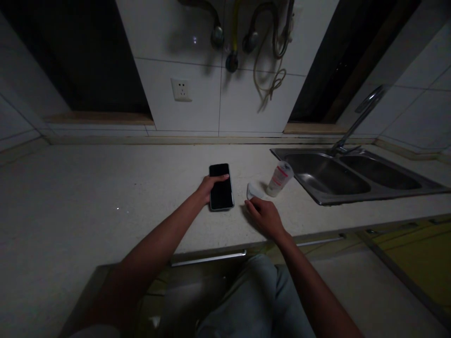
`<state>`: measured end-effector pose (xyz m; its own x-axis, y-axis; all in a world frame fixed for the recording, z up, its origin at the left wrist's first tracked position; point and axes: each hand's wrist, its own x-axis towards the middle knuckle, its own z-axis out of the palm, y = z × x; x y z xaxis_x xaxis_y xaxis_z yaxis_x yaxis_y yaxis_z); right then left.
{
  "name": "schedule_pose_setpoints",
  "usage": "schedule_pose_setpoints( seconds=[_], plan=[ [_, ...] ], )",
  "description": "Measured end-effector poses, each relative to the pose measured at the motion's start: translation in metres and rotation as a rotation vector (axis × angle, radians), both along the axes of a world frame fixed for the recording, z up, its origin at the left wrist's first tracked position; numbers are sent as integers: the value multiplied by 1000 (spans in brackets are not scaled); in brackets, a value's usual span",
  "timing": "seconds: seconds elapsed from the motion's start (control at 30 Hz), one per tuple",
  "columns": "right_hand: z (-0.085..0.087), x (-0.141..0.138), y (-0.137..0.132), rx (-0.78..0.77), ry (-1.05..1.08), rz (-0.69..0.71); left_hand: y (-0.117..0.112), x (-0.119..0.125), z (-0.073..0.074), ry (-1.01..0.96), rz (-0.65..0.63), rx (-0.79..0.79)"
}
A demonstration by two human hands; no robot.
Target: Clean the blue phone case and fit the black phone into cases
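Note:
My left hand [208,187] grips a black smartphone [221,195] from its left side, the thumb lying across the dark screen. The phone is screen up, at or just over the pale countertop. To its right, my right hand [265,216] is closed, with the fingers curled in. A small whitish piece [254,190], perhaps tissue or cloth, shows just beyond those fingers; whether they hold it I cannot tell. Close behind on the right is a clear plastic cup [280,178] with pink-red print, which looks tilted in this view.
A steel double sink [319,199] with a chrome faucet [366,105] is set into the countertop [88,188] on the right. On the tiled wall are a power socket [181,90], pipe valves [217,36] and a hanging cord [276,82]. Drawer handles [207,259] run below the front edge.

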<state>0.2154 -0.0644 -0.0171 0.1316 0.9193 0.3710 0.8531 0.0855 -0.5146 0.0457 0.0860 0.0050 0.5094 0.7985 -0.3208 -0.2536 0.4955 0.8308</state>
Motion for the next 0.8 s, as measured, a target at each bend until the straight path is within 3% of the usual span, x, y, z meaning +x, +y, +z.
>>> schedule_pose_setpoints(
  seconds=[0.13, 0.4, 0.8],
  plan=[
    [0, 0, 0, -5, 3, 2, 3, 0, -2, -162, -60, -168],
    [4, 0, 0, -26, 40, 27, 3, 0, 2, -346, -96, -234],
    [0, 7, -2, 77, 246, 50, -6, 3, 4, -410, -78, -336]
  ],
)
